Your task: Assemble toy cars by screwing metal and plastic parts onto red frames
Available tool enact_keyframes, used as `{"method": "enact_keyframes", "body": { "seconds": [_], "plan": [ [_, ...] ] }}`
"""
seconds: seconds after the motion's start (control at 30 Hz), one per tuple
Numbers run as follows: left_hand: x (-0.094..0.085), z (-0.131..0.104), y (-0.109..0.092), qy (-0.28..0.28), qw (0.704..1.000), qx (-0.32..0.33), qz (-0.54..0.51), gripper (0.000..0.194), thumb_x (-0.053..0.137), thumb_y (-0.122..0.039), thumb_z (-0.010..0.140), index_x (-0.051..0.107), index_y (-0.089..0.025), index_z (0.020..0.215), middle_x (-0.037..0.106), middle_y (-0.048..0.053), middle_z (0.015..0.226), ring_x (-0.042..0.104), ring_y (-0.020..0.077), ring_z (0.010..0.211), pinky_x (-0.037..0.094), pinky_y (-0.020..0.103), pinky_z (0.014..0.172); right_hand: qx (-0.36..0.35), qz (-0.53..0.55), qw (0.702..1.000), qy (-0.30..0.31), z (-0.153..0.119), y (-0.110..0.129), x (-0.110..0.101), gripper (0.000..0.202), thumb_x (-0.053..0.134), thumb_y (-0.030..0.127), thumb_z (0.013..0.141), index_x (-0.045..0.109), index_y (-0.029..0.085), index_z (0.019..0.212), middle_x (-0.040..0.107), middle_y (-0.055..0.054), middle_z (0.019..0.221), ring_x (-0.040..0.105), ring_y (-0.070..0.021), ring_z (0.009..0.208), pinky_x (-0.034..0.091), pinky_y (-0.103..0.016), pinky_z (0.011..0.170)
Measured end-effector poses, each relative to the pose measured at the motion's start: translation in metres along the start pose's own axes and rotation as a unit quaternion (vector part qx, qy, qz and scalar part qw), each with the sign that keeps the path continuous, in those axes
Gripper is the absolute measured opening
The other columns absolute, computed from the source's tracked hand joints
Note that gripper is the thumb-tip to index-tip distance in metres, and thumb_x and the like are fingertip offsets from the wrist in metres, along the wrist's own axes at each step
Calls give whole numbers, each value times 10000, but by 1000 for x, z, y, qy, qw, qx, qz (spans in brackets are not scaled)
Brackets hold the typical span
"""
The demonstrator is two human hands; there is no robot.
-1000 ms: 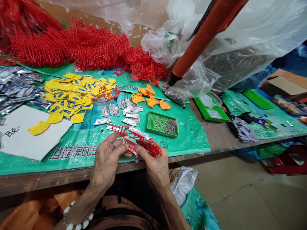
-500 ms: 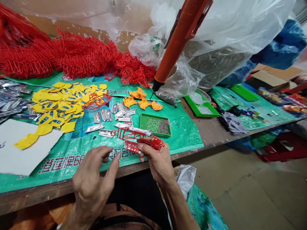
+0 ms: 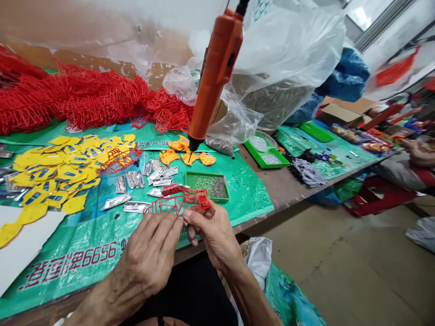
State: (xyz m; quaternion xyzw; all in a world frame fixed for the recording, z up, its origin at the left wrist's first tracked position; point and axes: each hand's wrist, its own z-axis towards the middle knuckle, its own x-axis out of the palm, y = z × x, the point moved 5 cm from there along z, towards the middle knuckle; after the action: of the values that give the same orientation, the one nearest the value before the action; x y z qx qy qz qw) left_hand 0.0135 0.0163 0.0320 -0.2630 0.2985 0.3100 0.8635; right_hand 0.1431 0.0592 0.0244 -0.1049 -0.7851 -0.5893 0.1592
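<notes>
A red openwork plastic frame [image 3: 170,205] is held in front of me, above the green sheet. My right hand [image 3: 215,231] pinches it near its right end between thumb and fingers. My left hand [image 3: 152,251] has its fingers pressed together at the frame's lower edge; its thumb is hidden. Just beyond the frame lie several silvery parts [image 3: 134,207] and a small green tray [image 3: 228,188] of tiny metal pieces, probably screws. An orange electric screwdriver [image 3: 217,68] hangs tip down over some orange plastic pieces [image 3: 169,157].
Yellow pieces [image 3: 64,170] are heaped at left, beside white card [image 3: 37,244]. Tangled red frames [image 3: 98,97] line the back. Rightward are another green tray [image 3: 261,160], a clear plastic bag [image 3: 288,54] and the bench edge [image 3: 292,203]. Another person's hand [image 3: 419,154] shows at far right.
My left hand has moved right and closed onto the red frame, from apart with fingers spread. The frame has turned in my right hand. The view has swung right.
</notes>
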Motion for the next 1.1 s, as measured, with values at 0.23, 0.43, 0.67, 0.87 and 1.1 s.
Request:
{"method": "enact_keyframes", "body": {
  "seconds": [0.23, 0.43, 0.67, 0.87, 1.1],
  "plan": [
    [-12, 11, 50, -5, 888, -391, -243, 211, 737, -339, 748, 708, -232, 928, 741, 33, 846, 676, 191, 753, 526, 241, 657, -116, -121, 986, -17, 12, 50, -19, 332, 635, 454, 829, 641, 162, 988, 641, -5, 674, 521, -81, 486, 375, -197, 416],
    [16, 9, 56, -42, 617, -603, -503, 303, 860, -269, 542, 690, -168, 771, 660, -24, 659, 573, 96, 579, 463, 157, 541, -335, -258, 901, -96, 83, 134, -18, 623, 760, 441, 678, 566, 176, 1208, 637, -75, 1069, 593, -200, 987, 494, -343, 825],
    [35, 6, 50, 33, 587, -631, -506, 276, 821, -210, 551, 680, -142, 778, 645, -12, 656, 545, 112, 588, 444, 197, 557, -421, -208, 883, 20, 177, 184, 21, 725, 761, 645, 526, 554, 255, 1102, 672, 19, 1015, 584, -174, 941, 494, -325, 827],
    [37, -2, 50, 57, 588, -640, -491, 281, 815, -226, 565, 661, -156, 790, 613, -33, 652, 509, 103, 605, 409, 186, 554, -460, -206, 862, 55, 140, 186, 20, 558, 819, 495, 594, 565, 273, 1039, 677, 49, 936, 599, -157, 893, 517, -302, 783],
    [37, -2, 49, 91, 593, -653, -463, 299, 798, -239, 573, 653, -159, 822, 608, -41, 622, 481, 97, 552, 371, 184, 498, -374, -168, 907, 93, 97, 168, 17, 284, 785, 266, 653, 587, 264, 856, 613, 47, 722, 573, -134, 578, 529, -290, 539]
  ]
}}
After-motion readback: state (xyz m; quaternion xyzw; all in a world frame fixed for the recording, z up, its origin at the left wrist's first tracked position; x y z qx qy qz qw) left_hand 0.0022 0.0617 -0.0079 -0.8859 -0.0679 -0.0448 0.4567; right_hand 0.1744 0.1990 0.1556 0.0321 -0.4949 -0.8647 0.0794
